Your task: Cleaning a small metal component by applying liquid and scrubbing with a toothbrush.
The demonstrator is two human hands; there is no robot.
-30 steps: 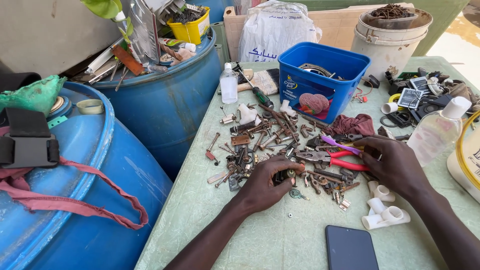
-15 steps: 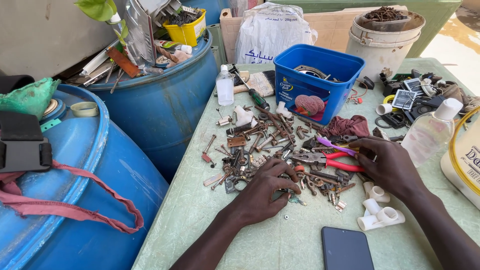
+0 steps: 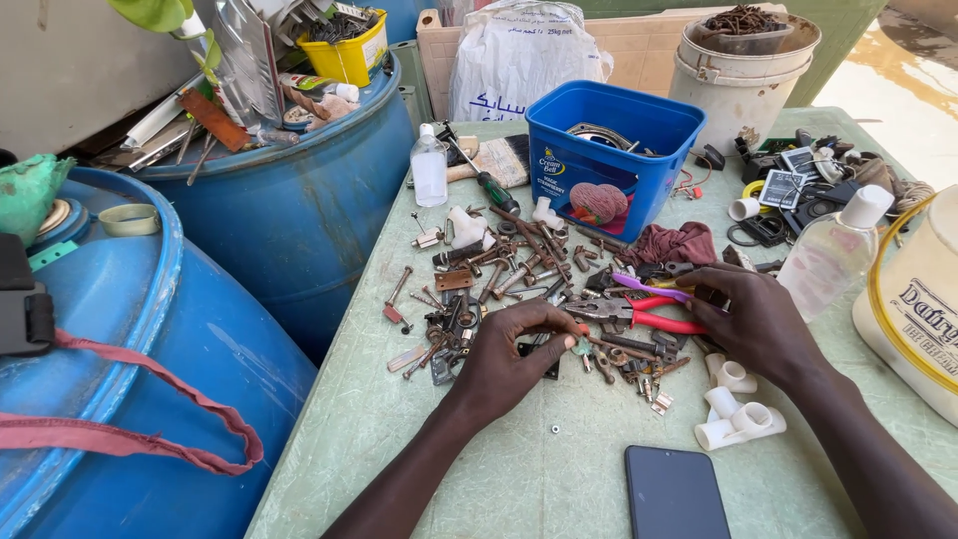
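A heap of rusty bolts, screws and small metal parts [image 3: 499, 274] is spread over the pale green table [image 3: 399, 439]. My left hand [image 3: 514, 354] rests on the near edge of the heap, its fingertips pinched on a small part. My right hand [image 3: 753, 314] lies over the right side of the heap, fingers curled on small pieces beside red-handled pliers [image 3: 649, 314] and a purple-handled tool [image 3: 649, 289].
A blue plastic tub [image 3: 609, 150] stands behind the heap. White pipe fittings [image 3: 733, 404] and a dark phone [image 3: 679, 494] lie near me. A clear bottle [image 3: 833, 250] and cream bucket [image 3: 913, 299] stand right. Blue barrels [image 3: 289, 200] flank the table's left.
Both hands stay on the heap; my left hand's fingers have shifted slightly right, picking among the small parts. The view has tilted a little.
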